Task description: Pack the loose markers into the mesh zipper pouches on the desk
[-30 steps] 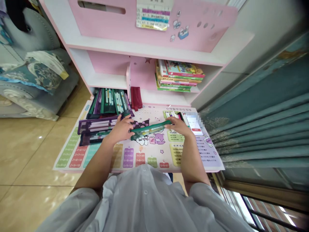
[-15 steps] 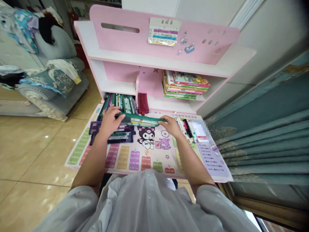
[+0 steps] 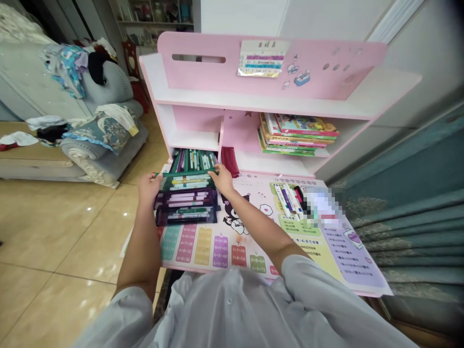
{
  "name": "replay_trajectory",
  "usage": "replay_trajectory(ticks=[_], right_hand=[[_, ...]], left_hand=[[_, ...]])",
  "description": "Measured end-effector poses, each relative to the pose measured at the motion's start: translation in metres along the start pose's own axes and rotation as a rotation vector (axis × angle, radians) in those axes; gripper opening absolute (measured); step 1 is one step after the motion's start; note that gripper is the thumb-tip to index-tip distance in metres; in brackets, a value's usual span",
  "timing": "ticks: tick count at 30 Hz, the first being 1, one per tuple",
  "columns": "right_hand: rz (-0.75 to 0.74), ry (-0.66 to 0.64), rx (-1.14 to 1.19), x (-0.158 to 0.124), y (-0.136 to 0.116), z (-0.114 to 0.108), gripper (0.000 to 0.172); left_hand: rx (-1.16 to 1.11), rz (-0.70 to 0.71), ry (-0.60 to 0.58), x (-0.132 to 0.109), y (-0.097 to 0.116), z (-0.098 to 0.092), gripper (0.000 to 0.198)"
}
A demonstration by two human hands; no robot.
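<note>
A green mesh pencil pouch (image 3: 190,181) with several pens inside is stretched between my two hands over the left part of the desk. My left hand (image 3: 149,187) pinches its left top corner. At the right top corner, the fingers of my right hand (image 3: 222,180) are closed on it. Just below lie a purple mesh pouch (image 3: 188,198) and a dark navy pouch (image 3: 186,215), both holding pens. Behind the green pouch, more pen-filled pouches (image 3: 194,159) fill the lower left shelf compartment.
A folded dark red pouch (image 3: 229,161) rests beside the shelf divider. Books (image 3: 297,135) are stacked on the right shelf. Loose markers (image 3: 289,201) lie on the patterned desk mat (image 3: 250,251), near a blurred item. A sofa with clothes (image 3: 108,121) stands left, a curtain (image 3: 409,203) right.
Both hands have carried the green pouch left, from over the desk's middle to just above the purple pouch. It now hangs flatter, showing its pens. The head view has shifted.
</note>
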State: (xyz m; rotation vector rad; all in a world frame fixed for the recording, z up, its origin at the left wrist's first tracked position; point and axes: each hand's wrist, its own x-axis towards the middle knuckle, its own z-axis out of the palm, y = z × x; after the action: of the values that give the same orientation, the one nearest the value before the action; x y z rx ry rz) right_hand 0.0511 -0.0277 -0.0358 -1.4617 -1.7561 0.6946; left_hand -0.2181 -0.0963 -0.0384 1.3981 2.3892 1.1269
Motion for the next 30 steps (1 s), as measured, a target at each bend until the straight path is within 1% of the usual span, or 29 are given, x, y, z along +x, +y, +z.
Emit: replay_trajectory(ticks=[4, 9, 12, 14, 16, 18, 20, 22, 24, 25, 27, 30], right_hand=[[-0.049, 0.061, -0.136, -0.009, 0.005, 0.009, 0.031], [-0.121, 0.152, -0.142, -0.022, 0.016, 0.016, 0.046], [-0.139, 0.148, -0.149, -0.026, 0.019, 0.019, 0.053], [-0.139, 0.142, -0.155, -0.029, 0.02, 0.019, 0.054], [-0.149, 0.146, -0.157, -0.032, 0.022, 0.016, 0.054], [-0.184, 0.154, -0.16, -0.034, 0.027, 0.009, 0.051], [-0.212, 0.164, -0.176, -0.035, 0.035, -0.003, 0.045], [-0.188, 0.185, -0.222, -0.031, 0.047, -0.018, 0.039], [-0.119, 0.203, -0.3, -0.025, 0.059, -0.033, 0.038], [-0.09, 0.2, -0.348, -0.021, 0.065, -0.04, 0.04], [-0.074, 0.161, -0.452, -0.012, 0.076, -0.048, 0.046], [-0.136, 0.058, -0.589, -0.001, 0.087, -0.049, 0.051]], left_hand=[[0.043, -0.033, -0.011, -0.004, 0.002, 0.004, 0.032], [0.119, -0.085, -0.062, -0.01, 0.008, 0.006, 0.042], [0.122, -0.116, -0.056, -0.012, 0.01, 0.008, 0.045], [0.105, -0.148, -0.048, -0.013, 0.011, 0.008, 0.046], [0.084, -0.146, -0.015, -0.015, 0.013, 0.007, 0.045], [0.065, -0.1, 0.04, -0.019, 0.016, 0.005, 0.041], [0.038, -0.026, 0.095, -0.026, 0.022, 0.004, 0.035], [-0.002, 0.047, 0.143, -0.037, 0.033, 0.004, 0.03], [-0.034, 0.117, 0.196, -0.052, 0.048, 0.007, 0.027], [-0.041, 0.175, 0.205, -0.06, 0.057, 0.009, 0.025], [-0.047, 0.306, 0.17, -0.078, 0.075, 0.015, 0.025], [-0.02, 0.46, 0.124, -0.104, 0.098, 0.025, 0.022]])
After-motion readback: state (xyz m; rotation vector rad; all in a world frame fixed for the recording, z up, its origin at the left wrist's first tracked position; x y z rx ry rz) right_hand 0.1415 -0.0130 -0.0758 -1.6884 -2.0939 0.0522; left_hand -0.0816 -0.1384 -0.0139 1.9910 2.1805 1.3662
